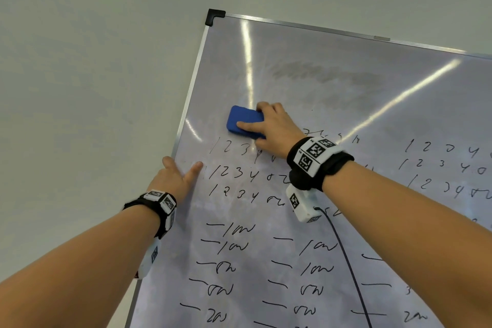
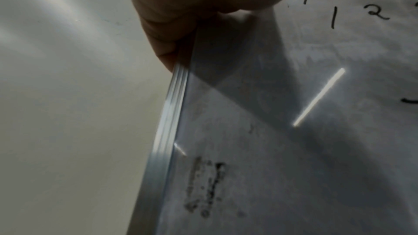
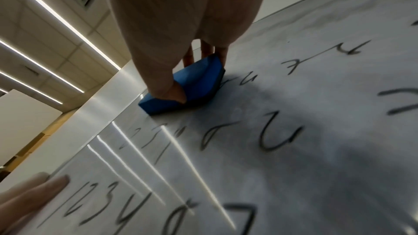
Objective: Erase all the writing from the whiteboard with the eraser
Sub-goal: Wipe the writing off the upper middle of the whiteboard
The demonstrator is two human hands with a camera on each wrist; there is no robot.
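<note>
The whiteboard [image 1: 332, 104] fills the right side of the head view, tilted, and black handwriting [image 1: 234, 172] covers its lower part. My right hand [image 1: 255, 118] grips a blue eraser [image 1: 243, 120] and presses it flat on the board just above the top row of digits. In the right wrist view the thumb and fingers pinch the eraser [image 3: 199, 79] by its long sides. My left hand [image 1: 183, 172] holds the board's left frame [image 2: 167, 122], thumb on the face, fingers curled over the edge. A grey wiped smear [image 1: 319, 74] lies above the eraser.
A plain pale wall [image 1: 93, 74] lies left of and above the board. A black cable [image 1: 343, 255] hangs from my right wrist across the writing. Old dark smudges [image 2: 203, 185] mark the board near the left frame. Ceiling light strips [image 3: 45, 12] show in the right wrist view.
</note>
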